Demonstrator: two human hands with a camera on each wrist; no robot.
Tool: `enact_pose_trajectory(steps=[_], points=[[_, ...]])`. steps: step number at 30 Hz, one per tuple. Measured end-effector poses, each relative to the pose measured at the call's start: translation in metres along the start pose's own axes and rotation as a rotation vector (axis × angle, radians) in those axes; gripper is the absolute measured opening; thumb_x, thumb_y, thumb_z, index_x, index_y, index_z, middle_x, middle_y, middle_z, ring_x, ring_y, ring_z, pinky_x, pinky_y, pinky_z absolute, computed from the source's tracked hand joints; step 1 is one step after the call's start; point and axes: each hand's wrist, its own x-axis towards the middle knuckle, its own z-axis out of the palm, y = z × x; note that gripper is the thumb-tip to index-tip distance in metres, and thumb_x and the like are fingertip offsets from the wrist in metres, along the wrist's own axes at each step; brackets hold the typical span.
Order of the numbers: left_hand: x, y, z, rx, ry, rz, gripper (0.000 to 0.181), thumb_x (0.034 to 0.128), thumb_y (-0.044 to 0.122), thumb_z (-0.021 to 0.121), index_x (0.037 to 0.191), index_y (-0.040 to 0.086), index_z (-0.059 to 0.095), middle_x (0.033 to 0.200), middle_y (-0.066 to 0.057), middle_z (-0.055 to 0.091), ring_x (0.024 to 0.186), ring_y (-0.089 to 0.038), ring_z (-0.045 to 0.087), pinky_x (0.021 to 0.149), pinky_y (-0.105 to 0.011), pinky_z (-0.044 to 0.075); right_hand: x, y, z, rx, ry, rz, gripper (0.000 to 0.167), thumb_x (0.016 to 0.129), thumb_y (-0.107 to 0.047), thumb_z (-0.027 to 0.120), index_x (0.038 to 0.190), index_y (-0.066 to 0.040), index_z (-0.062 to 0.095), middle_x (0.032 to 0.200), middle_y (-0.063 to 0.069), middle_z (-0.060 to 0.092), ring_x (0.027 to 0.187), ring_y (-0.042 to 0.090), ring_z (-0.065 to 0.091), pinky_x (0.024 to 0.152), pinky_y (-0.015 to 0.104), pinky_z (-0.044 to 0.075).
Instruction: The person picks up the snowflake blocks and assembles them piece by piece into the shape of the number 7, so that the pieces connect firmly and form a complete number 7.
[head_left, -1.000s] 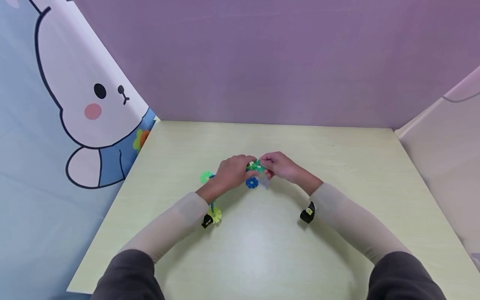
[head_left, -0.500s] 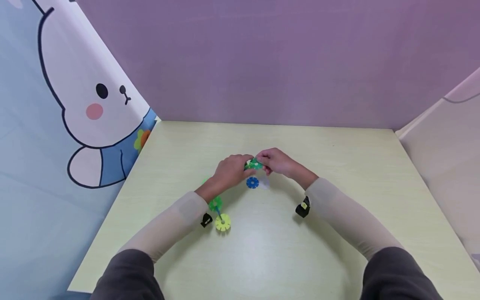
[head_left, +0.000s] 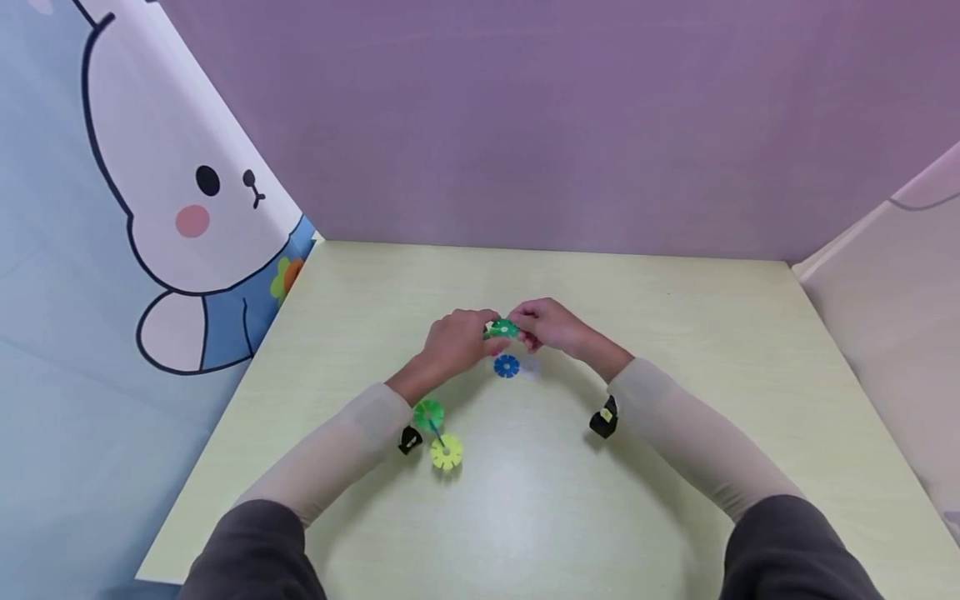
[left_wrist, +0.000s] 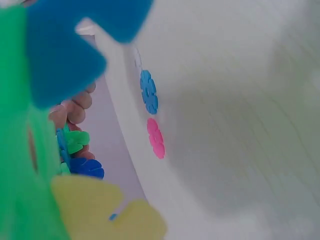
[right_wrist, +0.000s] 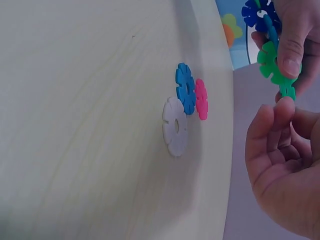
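Note:
My left hand point(head_left: 459, 342) grips a chain of interlocking snowflake discs. In the right wrist view a green disc point(right_wrist: 269, 61) sits under its thumb, joined to a dark blue disc point(right_wrist: 256, 15). My right hand point(head_left: 555, 325) pinches the edge of another green disc point(right_wrist: 287, 92) at the chain's end, thumb against curled fingers. Beside the left wrist show a green disc point(head_left: 428, 414) and a yellow disc point(head_left: 446, 452), linked by a blue one seen edge-on. Large blurred green point(left_wrist: 20, 165) and blue discs point(left_wrist: 65, 60) fill the left wrist view's near side.
Loose on the table point(head_left: 525, 508) below my hands lie a blue disc point(head_left: 506, 366), a white disc point(right_wrist: 175, 127) and a pink disc point(right_wrist: 201, 99). A purple panel point(head_left: 525, 125) stands behind the table, and a cartoon-printed cloth point(head_left: 187, 275) hangs at the left.
Both hands have shifted slightly left with the held discs. The yellow disc by the left wrist has swung right and toward me, and the green disc linked to it has come into view.

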Motion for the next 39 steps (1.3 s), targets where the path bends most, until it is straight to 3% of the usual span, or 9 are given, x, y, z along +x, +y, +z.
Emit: enact_pose_trajectory(steps=[4,11,16,24,32,39], points=[[-0.001,-0.002,-0.004,0.019,-0.014,-0.038,0.048,0.0954,0.049,0.068,0.134,0.019,0.066,0.084,0.000,0.071,0.061,-0.014,0.057,0.048,-0.023,0.042,-0.001,0.003,-0.001,-0.034,0.018,-0.008,0.027,0.108,-0.027,0.051,0.114,-0.005,0.066,0.086,0.005,0.060,0.073,0.016,0.058,0.069,0.028,0.057],[-0.002,-0.012,-0.002,0.009,-0.023,-0.087,0.052,0.0926,0.049,0.072,0.135,0.021,0.065,0.081,0.000,0.071,0.063,-0.015,0.058,0.049,-0.023,0.043,-0.004,0.014,0.000,-0.218,0.010,-0.061,0.026,0.106,-0.023,0.056,0.122,-0.006,0.067,0.103,0.013,0.066,0.081,0.020,0.060,0.070,0.029,0.055],[-0.003,-0.019,0.001,0.021,-0.016,-0.097,0.051,0.0927,0.048,0.072,0.135,0.021,0.065,0.093,-0.001,0.075,0.071,-0.014,0.062,0.053,-0.024,0.049,-0.004,0.018,0.004,-0.429,0.003,-0.149,0.021,0.101,-0.019,0.063,0.115,-0.006,0.071,0.100,0.007,0.071,0.085,0.017,0.060,0.075,0.028,0.052],[-0.004,-0.021,-0.001,0.031,-0.039,-0.098,0.055,0.0929,0.051,0.071,0.139,0.022,0.063,0.097,-0.001,0.075,0.074,-0.014,0.062,0.054,-0.025,0.050,-0.004,0.026,0.015,-0.601,-0.042,-0.182,0.029,0.095,-0.023,0.073,0.120,-0.007,0.072,0.093,0.003,0.070,0.080,0.015,0.059,0.075,0.026,0.052],[-0.003,-0.020,-0.001,0.033,-0.032,-0.077,0.052,0.0929,0.049,0.071,0.137,0.023,0.065,0.088,0.000,0.071,0.069,-0.015,0.059,0.051,-0.024,0.045,-0.006,0.029,0.025,-0.726,-0.037,-0.205,0.039,0.091,-0.024,0.078,0.126,-0.007,0.071,0.077,0.000,0.058,0.073,0.014,0.050,0.065,0.025,0.041],[-0.001,-0.019,0.000,0.039,-0.032,-0.070,0.050,0.0929,0.048,0.072,0.136,0.023,0.066,0.084,0.001,0.070,0.068,-0.015,0.058,0.049,-0.023,0.044,-0.006,0.030,0.027,-0.734,-0.013,-0.226,0.034,0.090,-0.024,0.079,0.119,-0.008,0.074,0.084,0.001,0.060,0.079,0.015,0.052,0.068,0.024,0.045]])
